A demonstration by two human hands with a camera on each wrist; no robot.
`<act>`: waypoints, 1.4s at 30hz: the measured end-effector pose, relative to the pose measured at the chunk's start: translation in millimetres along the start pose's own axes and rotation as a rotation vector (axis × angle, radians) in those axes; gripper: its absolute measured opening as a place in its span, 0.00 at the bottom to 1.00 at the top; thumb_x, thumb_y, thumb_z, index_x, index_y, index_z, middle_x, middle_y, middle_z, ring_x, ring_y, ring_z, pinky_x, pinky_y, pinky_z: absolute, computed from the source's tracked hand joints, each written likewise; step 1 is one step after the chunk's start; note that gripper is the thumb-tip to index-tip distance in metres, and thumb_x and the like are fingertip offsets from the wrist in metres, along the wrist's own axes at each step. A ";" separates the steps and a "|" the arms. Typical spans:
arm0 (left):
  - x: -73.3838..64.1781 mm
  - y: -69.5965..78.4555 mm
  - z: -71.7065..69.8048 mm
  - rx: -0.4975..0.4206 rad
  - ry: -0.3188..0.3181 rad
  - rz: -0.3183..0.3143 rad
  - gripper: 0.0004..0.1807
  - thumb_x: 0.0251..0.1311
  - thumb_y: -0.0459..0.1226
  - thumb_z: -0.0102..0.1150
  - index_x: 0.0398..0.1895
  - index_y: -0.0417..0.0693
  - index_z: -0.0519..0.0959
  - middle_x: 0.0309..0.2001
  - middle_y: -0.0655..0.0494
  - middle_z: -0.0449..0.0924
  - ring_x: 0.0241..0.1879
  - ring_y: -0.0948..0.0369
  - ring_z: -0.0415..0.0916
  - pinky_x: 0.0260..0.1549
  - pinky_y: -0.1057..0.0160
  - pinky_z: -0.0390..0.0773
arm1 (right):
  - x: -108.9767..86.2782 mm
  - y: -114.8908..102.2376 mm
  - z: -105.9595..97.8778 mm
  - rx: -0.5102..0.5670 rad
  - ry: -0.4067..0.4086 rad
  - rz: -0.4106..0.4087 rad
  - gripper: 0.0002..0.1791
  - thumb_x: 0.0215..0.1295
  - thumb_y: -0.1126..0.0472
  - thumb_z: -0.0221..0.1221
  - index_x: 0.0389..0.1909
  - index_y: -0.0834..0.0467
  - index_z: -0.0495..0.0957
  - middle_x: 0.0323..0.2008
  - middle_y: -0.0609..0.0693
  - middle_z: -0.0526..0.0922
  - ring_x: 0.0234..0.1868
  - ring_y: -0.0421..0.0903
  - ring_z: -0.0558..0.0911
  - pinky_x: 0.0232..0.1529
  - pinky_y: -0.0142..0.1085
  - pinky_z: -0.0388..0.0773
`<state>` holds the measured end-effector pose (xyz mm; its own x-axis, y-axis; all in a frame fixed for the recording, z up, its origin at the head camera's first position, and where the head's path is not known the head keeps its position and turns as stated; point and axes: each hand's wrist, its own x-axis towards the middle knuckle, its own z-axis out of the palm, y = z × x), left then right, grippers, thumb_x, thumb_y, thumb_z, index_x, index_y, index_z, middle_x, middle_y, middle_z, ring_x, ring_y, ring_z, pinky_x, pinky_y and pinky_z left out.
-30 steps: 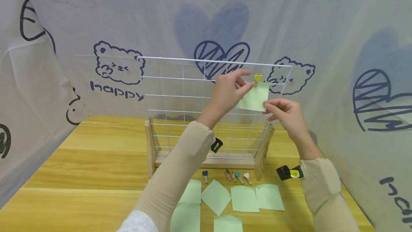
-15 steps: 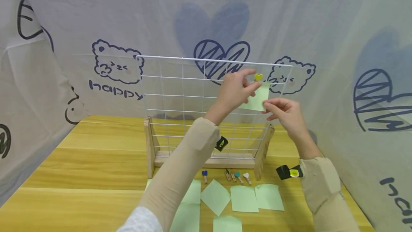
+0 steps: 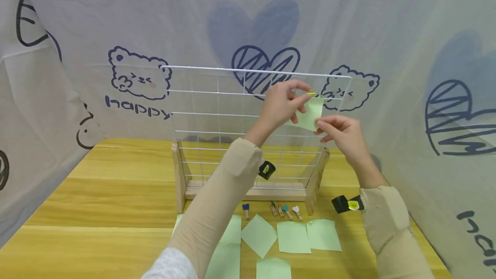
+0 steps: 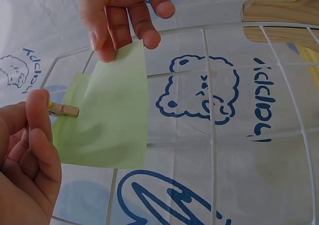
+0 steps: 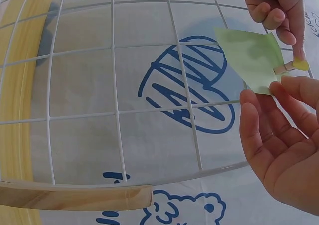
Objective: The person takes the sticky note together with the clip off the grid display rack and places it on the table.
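Note:
A pale green sticky note stands against the upper right of a white wire grid. At its top edge is a small wooden clothespin with a yellow heart. My left hand pinches the heart end of this clothespin between thumb and forefinger. With thumb and fingertips my right hand grips the note's lower right corner. In the left wrist view the note bends outward near the clothespin, whose wooden tip lies over the paper.
Wooden feet hold the grid up on a wood-grain table. In front lie several clothespins, among them a blue-heart one and a white-heart one. Several green notes lie nearer. A printed curtain hangs behind.
My left hand has closed in on the clothespin, moving slightly right; its yellow heart has tipped and now looks flatter. The note's lower edge tilts a little more. My right hand keeps its grip.

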<state>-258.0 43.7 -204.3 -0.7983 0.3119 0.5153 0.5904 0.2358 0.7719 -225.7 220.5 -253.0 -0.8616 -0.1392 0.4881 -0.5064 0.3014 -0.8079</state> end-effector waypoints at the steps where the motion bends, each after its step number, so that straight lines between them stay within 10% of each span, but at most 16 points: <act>1: 0.0 -0.2 -0.1 -0.004 0.000 0.004 0.11 0.57 0.34 0.57 0.43 0.40 0.77 0.16 0.51 0.76 0.12 0.50 0.72 0.09 0.66 0.70 | 0.0 0.0 0.1 -0.002 0.001 -0.002 0.15 0.62 0.64 0.55 0.38 0.76 0.73 0.29 0.43 0.80 0.29 0.40 0.78 0.26 0.29 0.77; 42: -2.2 -26.1 26.9 -0.111 0.347 0.437 0.05 0.56 0.24 0.53 0.33 0.27 0.77 0.19 0.44 0.78 0.10 0.63 0.70 0.08 0.71 0.69 | 4.5 9.9 1.5 -0.064 0.109 0.038 0.12 0.56 0.67 0.60 0.36 0.74 0.76 0.30 0.42 0.82 0.33 0.38 0.77 0.37 0.26 0.73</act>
<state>-268.4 61.7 -235.7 -0.4863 0.0336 0.8732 0.8734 0.0483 0.4846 -234.7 221.4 -259.2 -0.8695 -0.0244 0.4933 -0.4673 0.3642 -0.8056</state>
